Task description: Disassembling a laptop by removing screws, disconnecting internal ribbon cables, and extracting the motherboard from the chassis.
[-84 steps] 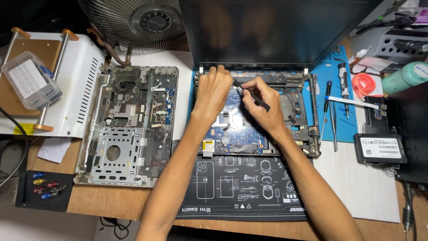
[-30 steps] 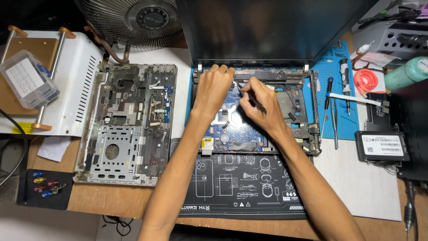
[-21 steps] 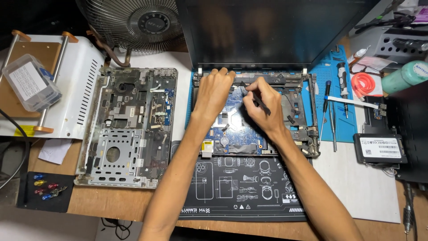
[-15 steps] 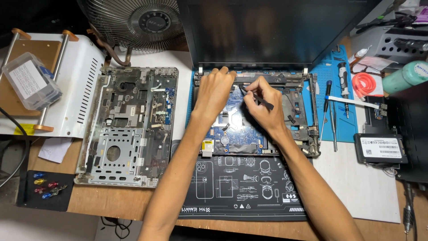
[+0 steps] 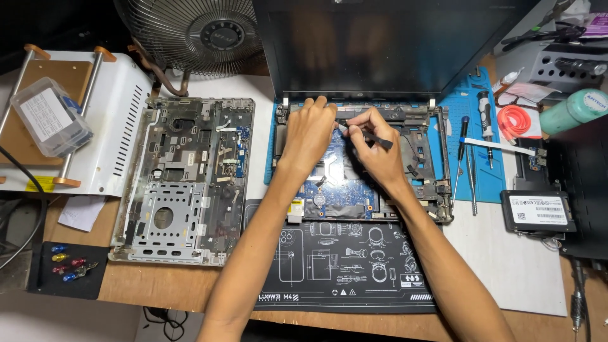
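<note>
A cluttered wooden counter (image 5: 158,291) carries an opened laptop base (image 5: 437,190) with its dark screen (image 5: 380,44) tilted up at the far edge; the blue motherboard (image 5: 342,190) lies exposed inside. The left hand (image 5: 307,136) rests flat on the board's upper left part, fingers bent and reaching the hinge edge. The right hand (image 5: 377,149) pinches a slim dark tool (image 5: 367,134) (tweezers or a fine driver, I cannot tell which) between thumb and fingers, its tip pointing left, just beside the left hand's fingertips. Both forearms cross a black repair mat (image 5: 342,266) printed with white outlines, which lies near the counter's front edge. Left of the laptop sits a removed grey palmrest frame (image 5: 183,183), underside up, and beyond it a white machine (image 5: 120,126) with a clear plastic box (image 5: 47,117) on top. A metal fan (image 5: 196,31) stands behind. To the right, screwdrivers (image 5: 468,158) lie on a blue mat (image 5: 491,183), near a black solid-state drive (image 5: 538,211) and a red coiled strap (image 5: 516,120). Small coloured bits (image 5: 63,266) sit on a dark pad at the lower left
</note>
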